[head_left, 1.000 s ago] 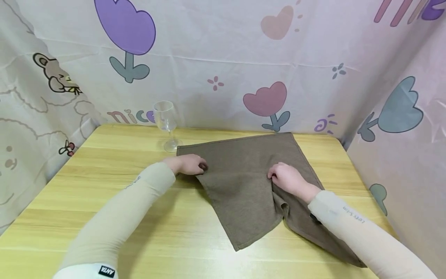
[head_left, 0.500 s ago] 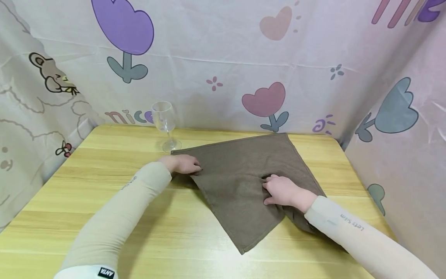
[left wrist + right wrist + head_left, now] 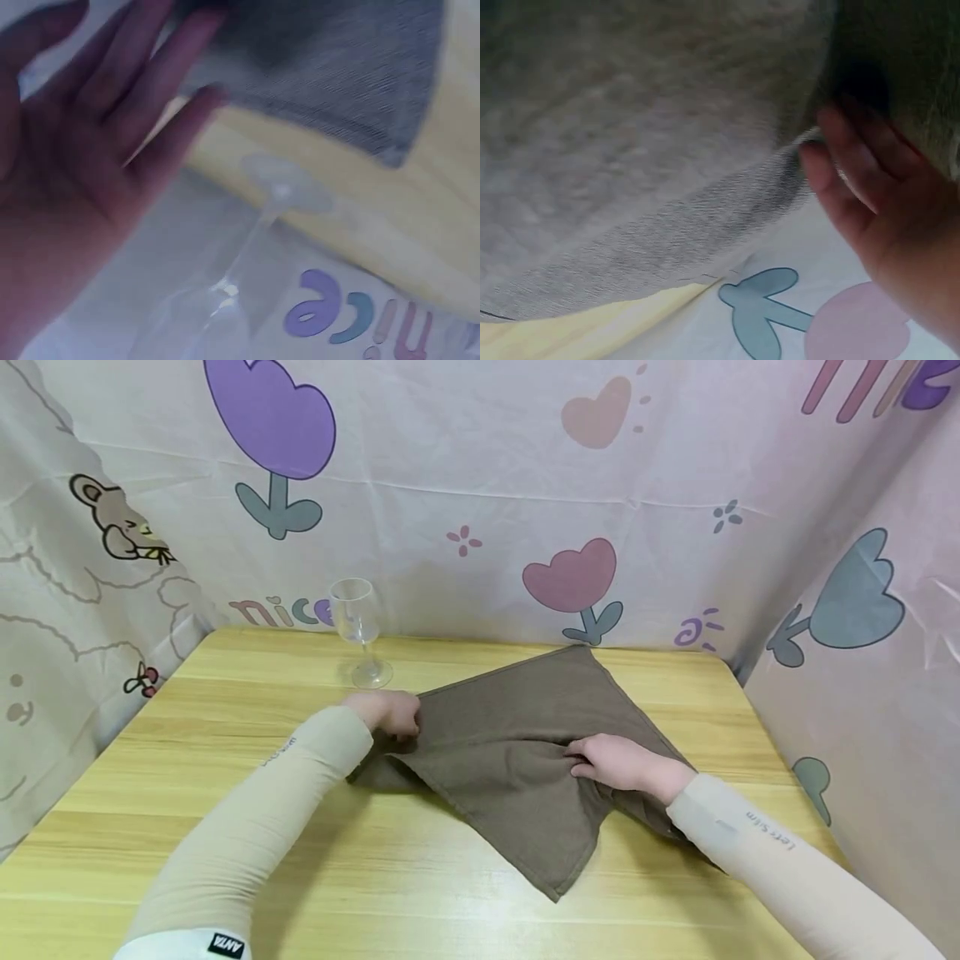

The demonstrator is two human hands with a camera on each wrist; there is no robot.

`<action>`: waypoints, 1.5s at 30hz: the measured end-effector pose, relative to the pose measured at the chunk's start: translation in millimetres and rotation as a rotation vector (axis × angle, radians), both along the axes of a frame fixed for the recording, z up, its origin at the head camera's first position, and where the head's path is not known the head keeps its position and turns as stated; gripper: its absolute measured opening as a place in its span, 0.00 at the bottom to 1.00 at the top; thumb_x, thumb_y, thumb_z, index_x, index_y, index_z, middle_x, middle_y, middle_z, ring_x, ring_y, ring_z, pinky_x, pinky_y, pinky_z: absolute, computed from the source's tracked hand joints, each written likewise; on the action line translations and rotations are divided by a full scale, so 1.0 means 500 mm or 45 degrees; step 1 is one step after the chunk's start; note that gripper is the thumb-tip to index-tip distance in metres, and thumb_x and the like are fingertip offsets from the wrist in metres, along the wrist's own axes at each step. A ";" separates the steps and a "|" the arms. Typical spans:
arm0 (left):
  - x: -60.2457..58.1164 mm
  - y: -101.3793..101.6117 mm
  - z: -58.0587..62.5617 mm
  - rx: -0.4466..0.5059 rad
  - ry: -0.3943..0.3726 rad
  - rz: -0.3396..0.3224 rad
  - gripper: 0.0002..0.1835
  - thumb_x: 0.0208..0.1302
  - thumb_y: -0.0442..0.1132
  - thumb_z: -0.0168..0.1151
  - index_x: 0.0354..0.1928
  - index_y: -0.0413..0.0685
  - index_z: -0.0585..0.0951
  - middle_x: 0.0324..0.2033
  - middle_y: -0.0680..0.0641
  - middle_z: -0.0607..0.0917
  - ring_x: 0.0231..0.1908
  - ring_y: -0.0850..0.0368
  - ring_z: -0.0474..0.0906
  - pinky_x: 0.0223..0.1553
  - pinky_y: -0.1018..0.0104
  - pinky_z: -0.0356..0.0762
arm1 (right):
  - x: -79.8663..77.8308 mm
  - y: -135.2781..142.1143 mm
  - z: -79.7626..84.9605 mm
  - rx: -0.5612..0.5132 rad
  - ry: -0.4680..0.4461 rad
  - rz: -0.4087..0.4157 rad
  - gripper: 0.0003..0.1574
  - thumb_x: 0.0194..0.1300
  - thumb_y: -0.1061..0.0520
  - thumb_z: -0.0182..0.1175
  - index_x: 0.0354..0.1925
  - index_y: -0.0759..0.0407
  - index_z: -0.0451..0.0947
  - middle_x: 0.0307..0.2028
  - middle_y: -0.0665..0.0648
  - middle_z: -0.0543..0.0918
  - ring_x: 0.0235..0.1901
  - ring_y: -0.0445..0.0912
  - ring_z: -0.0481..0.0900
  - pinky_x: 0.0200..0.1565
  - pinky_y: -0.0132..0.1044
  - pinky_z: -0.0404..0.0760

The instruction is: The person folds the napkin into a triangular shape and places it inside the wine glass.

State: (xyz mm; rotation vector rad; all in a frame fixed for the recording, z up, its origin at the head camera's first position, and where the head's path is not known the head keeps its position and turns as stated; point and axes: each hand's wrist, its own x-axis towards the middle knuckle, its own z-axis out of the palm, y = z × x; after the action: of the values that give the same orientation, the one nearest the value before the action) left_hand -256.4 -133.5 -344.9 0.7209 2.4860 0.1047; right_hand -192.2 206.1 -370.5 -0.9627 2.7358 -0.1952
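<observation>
A brown cloth napkin (image 3: 517,777) lies rumpled on the wooden table, one corner pointing toward me. At its left end is my left hand (image 3: 390,713); in the left wrist view the thumb stands apart from the extended fingers (image 3: 150,97), whose tips overlap the cloth's edge. My right hand (image 3: 618,762) pinches a raised fold near the middle of the napkin. Close up in the right wrist view, the fingertips (image 3: 832,142) dip into that fold. Part of the cloth's right side is hidden under the right forearm.
A clear wine glass (image 3: 356,618) stands upright near the back edge, just behind my left hand. The wooden table (image 3: 247,693) ends against a printed curtain (image 3: 450,460) at the back and sides.
The napkin's left corner has come toward me and folded over, uncovering the glass's base. The front corner has shifted right. My right hand has changed its hold, moving slightly left and toward me.
</observation>
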 end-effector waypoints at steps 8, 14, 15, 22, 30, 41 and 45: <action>0.007 -0.014 -0.032 0.120 0.102 -0.169 0.31 0.55 0.18 0.43 0.63 0.38 0.69 0.66 0.34 0.64 0.67 0.37 0.58 0.67 0.49 0.56 | -0.003 -0.004 -0.008 -0.147 0.183 0.118 0.13 0.56 0.61 0.65 0.25 0.54 0.68 0.27 0.47 0.69 0.29 0.38 0.65 0.32 0.30 0.67; 0.009 -0.012 -0.022 0.061 0.111 -0.161 0.24 0.62 0.24 0.42 0.59 0.40 0.74 0.60 0.36 0.73 0.64 0.39 0.64 0.65 0.51 0.60 | -0.017 0.005 0.000 -0.232 0.109 0.065 0.02 0.60 0.63 0.61 0.31 0.58 0.80 0.30 0.51 0.84 0.32 0.41 0.80 0.37 0.36 0.79; 0.009 -0.012 -0.020 0.058 0.114 -0.160 0.23 0.63 0.25 0.42 0.58 0.40 0.75 0.59 0.36 0.74 0.63 0.39 0.66 0.65 0.51 0.61 | -0.022 0.007 0.002 -0.271 0.092 0.028 0.02 0.60 0.64 0.60 0.31 0.60 0.80 0.29 0.52 0.84 0.31 0.42 0.80 0.36 0.36 0.79; 0.007 -0.015 -0.012 0.053 0.084 -0.150 0.23 0.61 0.25 0.43 0.56 0.39 0.77 0.55 0.37 0.78 0.60 0.40 0.69 0.63 0.52 0.64 | -0.052 0.025 0.000 -0.382 0.237 -0.252 0.11 0.54 0.69 0.62 0.24 0.59 0.70 0.22 0.52 0.77 0.25 0.42 0.72 0.30 0.35 0.72; -0.003 -0.013 -0.017 0.052 0.061 -0.145 0.26 0.57 0.24 0.41 0.57 0.39 0.76 0.57 0.38 0.77 0.62 0.40 0.67 0.64 0.52 0.63 | -0.036 0.038 -0.003 -0.030 0.272 0.089 0.16 0.47 0.69 0.57 0.36 0.61 0.84 0.40 0.58 0.82 0.44 0.54 0.75 0.46 0.50 0.74; -0.007 -0.013 -0.016 0.019 0.037 -0.124 0.27 0.57 0.24 0.40 0.58 0.41 0.76 0.58 0.38 0.75 0.63 0.40 0.66 0.65 0.52 0.62 | 0.009 0.045 -0.001 0.100 0.154 0.140 0.37 0.43 0.45 0.73 0.50 0.61 0.78 0.62 0.67 0.68 0.63 0.64 0.63 0.58 0.60 0.63; -0.007 -0.013 -0.013 0.006 0.022 -0.115 0.28 0.56 0.24 0.39 0.59 0.41 0.75 0.59 0.38 0.74 0.63 0.40 0.65 0.65 0.52 0.61 | 0.000 0.047 -0.012 -0.054 0.333 0.221 0.12 0.52 0.53 0.68 0.34 0.58 0.83 0.53 0.64 0.77 0.55 0.59 0.72 0.53 0.53 0.71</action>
State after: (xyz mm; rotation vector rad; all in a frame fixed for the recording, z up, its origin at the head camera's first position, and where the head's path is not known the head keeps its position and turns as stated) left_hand -259.9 -140.0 -351.5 0.8380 2.4659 0.0711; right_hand -192.3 229.6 -376.6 -1.3154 2.8671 -0.1033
